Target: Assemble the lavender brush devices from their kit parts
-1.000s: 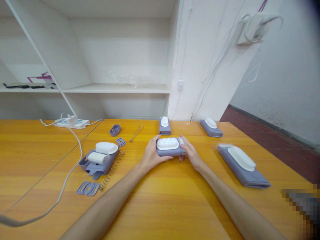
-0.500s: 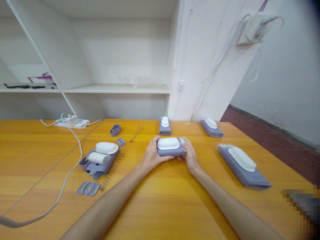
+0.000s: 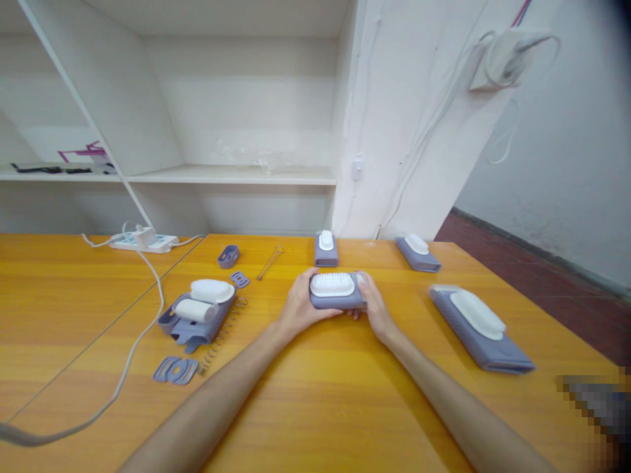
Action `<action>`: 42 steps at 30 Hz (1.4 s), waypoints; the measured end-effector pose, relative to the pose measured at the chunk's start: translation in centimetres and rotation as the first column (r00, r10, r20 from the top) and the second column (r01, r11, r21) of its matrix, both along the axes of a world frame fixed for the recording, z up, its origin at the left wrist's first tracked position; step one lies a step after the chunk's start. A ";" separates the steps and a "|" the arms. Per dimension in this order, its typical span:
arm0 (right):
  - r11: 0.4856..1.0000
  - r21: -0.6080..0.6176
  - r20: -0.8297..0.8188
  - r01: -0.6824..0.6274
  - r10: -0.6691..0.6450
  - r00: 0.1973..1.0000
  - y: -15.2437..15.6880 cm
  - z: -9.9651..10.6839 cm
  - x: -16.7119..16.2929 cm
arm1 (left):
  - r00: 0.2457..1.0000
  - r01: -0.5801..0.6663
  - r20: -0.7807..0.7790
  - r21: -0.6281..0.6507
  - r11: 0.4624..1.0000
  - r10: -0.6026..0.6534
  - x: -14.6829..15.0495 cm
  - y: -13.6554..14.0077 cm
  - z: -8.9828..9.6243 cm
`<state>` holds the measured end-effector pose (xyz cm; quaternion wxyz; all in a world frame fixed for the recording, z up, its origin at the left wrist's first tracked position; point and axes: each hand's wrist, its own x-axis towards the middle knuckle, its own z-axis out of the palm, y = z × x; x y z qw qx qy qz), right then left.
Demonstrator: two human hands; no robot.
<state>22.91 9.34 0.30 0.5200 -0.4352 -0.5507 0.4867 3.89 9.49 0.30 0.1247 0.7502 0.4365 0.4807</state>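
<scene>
Both hands hold a scrub brush (image 3: 332, 285) with a box-shaped grey-purple body and a white bristled oval head facing up. My left hand (image 3: 300, 302) wraps round its left end, thumb along the near side. At the right end, my right hand (image 3: 375, 307) grips the body by a clear, pale section; some of its fingers are hidden beneath. Beyond the hands lies a similar grey-purple unit (image 3: 326, 251) with a white oval top. Another such unit (image 3: 417, 253) rests at the back right, and a larger-looking one (image 3: 479, 328) lies nearer on the right.
Loose grey-purple housings (image 3: 210, 332) with white oval parts lie on the left. Around them are a coil spring (image 3: 221, 336), flat plates (image 3: 176, 370), a small plate (image 3: 239, 280), a second spring (image 3: 270, 263) and a small cup (image 3: 229, 257). A power strip (image 3: 148, 243) trails a cable.
Both hands keep their hold on the brush with barely any movement. The view has shifted very slightly.
</scene>
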 end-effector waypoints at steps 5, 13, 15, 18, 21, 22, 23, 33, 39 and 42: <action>1.000 -0.006 0.054 0.030 -0.030 0.998 0.3 -0.4 0.3 | 1.000 -0.009 0.007 0.004 1.000 0.009 0.0 0.0 -0.1; 0.962 0.191 0.234 0.194 -0.236 0.943 1.2 -1.9 0.6 | 1.000 -0.022 -0.020 -0.011 1.000 0.022 0.1 0.1 -0.2; 0.945 0.216 0.273 0.246 -0.301 0.914 1.4 -2.0 0.5 | 0.998 -0.043 -0.048 -0.035 0.998 0.041 0.2 0.0 -0.2; 0.913 0.296 0.354 0.279 -0.376 0.856 1.5 -2.0 0.4 | 0.994 -0.069 -0.088 -0.068 0.995 0.063 0.2 0.0 -0.2; 0.893 0.356 0.437 0.275 -0.420 0.795 1.6 -1.8 0.4 | 0.991 -0.076 -0.113 -0.075 0.994 0.067 0.3 0.0 -0.3; 0.889 0.365 0.462 0.274 -0.429 0.776 1.6 -1.8 0.4 | 0.991 -0.075 -0.121 -0.073 0.995 0.066 0.3 0.0 -0.3; 0.888 0.371 0.486 0.270 -0.434 0.759 1.6 -1.7 0.4 | 0.990 -0.074 -0.129 -0.070 0.995 0.065 0.3 0.1 -0.3; 0.897 0.348 0.627 0.274 -0.440 0.643 1.7 -1.9 0.3 | 0.987 -0.034 -0.161 -0.136 0.990 0.012 0.2 0.6 -1.1; 0.896 0.344 0.628 0.281 -0.442 0.641 1.7 -2.1 0.3 | 0.987 -0.022 -0.158 -0.129 0.991 0.001 0.2 0.7 -1.1; 0.892 0.351 0.618 0.287 -0.450 0.645 1.7 -2.3 0.2 | 0.987 -0.026 -0.163 -0.117 0.993 0.007 0.2 0.6 -0.9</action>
